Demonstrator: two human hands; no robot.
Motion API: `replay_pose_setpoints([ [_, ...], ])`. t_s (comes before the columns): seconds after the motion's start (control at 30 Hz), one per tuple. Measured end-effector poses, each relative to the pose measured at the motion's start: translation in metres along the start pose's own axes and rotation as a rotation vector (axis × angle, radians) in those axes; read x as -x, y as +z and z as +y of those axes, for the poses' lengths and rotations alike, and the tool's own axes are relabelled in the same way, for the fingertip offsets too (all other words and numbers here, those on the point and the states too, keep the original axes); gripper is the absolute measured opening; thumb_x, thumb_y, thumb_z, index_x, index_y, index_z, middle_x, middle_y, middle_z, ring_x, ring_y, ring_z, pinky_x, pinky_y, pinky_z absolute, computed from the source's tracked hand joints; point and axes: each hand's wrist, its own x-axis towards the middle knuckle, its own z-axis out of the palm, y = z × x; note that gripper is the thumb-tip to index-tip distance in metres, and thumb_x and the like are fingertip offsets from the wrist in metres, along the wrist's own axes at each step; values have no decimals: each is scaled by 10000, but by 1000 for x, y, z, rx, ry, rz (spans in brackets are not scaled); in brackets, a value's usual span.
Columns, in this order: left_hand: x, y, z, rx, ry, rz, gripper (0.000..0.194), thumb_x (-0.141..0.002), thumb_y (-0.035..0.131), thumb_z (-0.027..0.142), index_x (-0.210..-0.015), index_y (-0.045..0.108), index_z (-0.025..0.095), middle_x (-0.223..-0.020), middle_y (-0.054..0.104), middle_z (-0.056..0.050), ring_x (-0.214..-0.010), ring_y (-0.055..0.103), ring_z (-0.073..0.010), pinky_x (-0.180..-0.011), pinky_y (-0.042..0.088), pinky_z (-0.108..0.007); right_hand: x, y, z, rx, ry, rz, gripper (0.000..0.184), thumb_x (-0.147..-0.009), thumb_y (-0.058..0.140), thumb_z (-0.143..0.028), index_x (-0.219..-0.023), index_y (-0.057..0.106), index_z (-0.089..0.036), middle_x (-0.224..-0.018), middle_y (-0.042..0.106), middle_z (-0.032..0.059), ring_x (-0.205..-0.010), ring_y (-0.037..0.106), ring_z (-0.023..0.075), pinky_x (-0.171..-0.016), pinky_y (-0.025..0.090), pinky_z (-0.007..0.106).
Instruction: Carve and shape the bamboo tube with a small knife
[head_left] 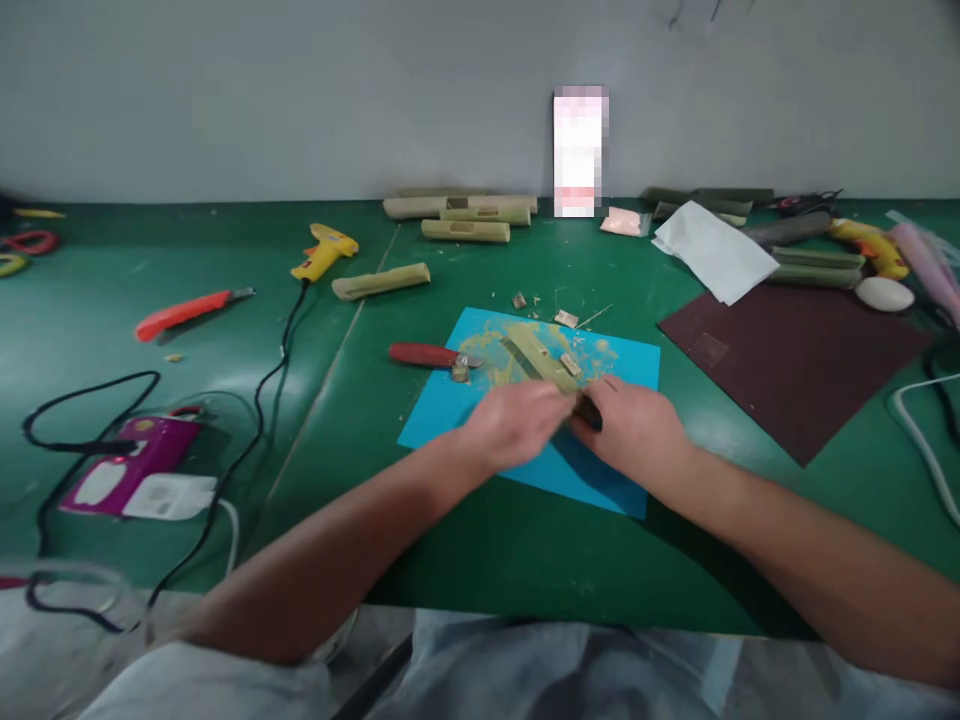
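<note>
A split bamboo piece (531,348) lies slanted over a blue sheet (615,490) dusted with yellowish shavings. My right hand (637,425) wraps round its near end, where a dark hollow shows under the fingers. Close beside it, my left hand (521,420) is closed with its fingertips against the same end; anything small inside them is hidden. A small bamboo chip (571,364) rests near the piece's right side. Left of the piece, a red-handled knife (424,354) lies across the sheet's edge, with a small clear object (460,368) by its blade.
Several cut bamboo tubes (465,231) line the back. A yellow glue gun (324,252), a red utility knife (184,314) and a purple power strip (142,460) with cables occupy the left. Brown sandpaper (795,370), white paper (712,250) and more bamboo lie right. A lit phone (578,150) leans behind.
</note>
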Motion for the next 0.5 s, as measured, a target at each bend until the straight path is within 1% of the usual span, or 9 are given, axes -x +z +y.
replay_pose_setpoints([
  [0.1, -1, -3, -2, -36, -160, 202, 335, -1044, 417, 296, -1060, 724, 164, -881, 697, -77, -830, 655, -187, -737, 529, -304, 0, 0, 0, 1, 26, -2, 288, -941, 553, -441, -992, 666, -180, -976, 724, 82, -794, 666, 217, -603, 332, 331],
  [0.13, -1, -4, -2, -39, -146, 191, 333, -1042, 421, 299, -1036, 726, 166, -853, 687, -71, -816, 653, -184, -740, 531, -306, 0, 0, 0, -2, 26, 0, 286, -941, 553, -440, -989, 664, -181, -976, 724, 82, -794, 666, 216, -601, 330, 330],
  [0.17, -2, -4, -1, -28, -96, 115, 337, -1046, 413, 300, -1026, 726, 176, -856, 685, -68, -816, 654, -184, -738, 533, -305, 0, 0, 0, -6, 19, 4, 278, -943, 548, -432, -986, 662, -183, -979, 724, 81, -795, 665, 214, -601, 329, 329],
  [0.23, -2, -3, 1, 4, -2, -1, 348, -1051, 401, 307, -1029, 727, 189, -883, 692, -71, -810, 661, -193, -709, 536, -306, 0, 2, 0, -13, 9, 11, 268, -947, 539, -425, -975, 658, -187, -980, 722, 79, -791, 660, 208, -601, 327, 326],
  [0.27, -2, -2, 1, 9, 5, 3, 341, -1052, 402, 300, -1055, 725, 192, -875, 695, -64, -789, 662, -190, -692, 536, -303, 0, 2, 0, -15, 10, 15, 270, -947, 537, -429, -972, 656, -188, -978, 720, 76, -787, 657, 205, -601, 326, 325],
  [0.33, -3, -1, 0, -3, -94, 127, 337, -1050, 411, 302, -1079, 722, 177, -927, 712, -78, -833, 673, -193, -732, 548, -312, 0, 2, 1, -8, 21, 19, 281, -943, 545, -446, -969, 655, -188, -969, 715, 74, -774, 650, 201, -599, 323, 324],
  [0.37, -3, 0, -1, -9, -129, 168, 336, -1049, 414, 303, -1079, 722, 172, -938, 716, -81, -851, 675, -193, -753, 550, -316, 0, 2, 1, -4, 24, 16, 286, -940, 550, -451, -967, 655, -187, -966, 713, 75, -770, 648, 201, -597, 321, 324],
  [0.4, -3, 1, -2, -9, -133, 167, 336, -1049, 415, 308, -1074, 722, 171, -936, 718, -80, -862, 676, -192, -766, 551, -316, -1, 2, 1, -1, 20, 13, 285, -940, 549, -450, -966, 656, -186, -964, 713, 76, -769, 647, 202, -596, 320, 324],
  [0.5, -2, 2, -6, 20, -67, 54, 327, -1047, 425, 324, -1086, 720, 189, -895, 714, -61, -848, 678, -185, -756, 550, -303, -1, 0, 0, -1, 6, 7, 288, -948, 534, -444, -972, 659, -185, -965, 715, 84, -774, 647, 205, -598, 322, 324],
])
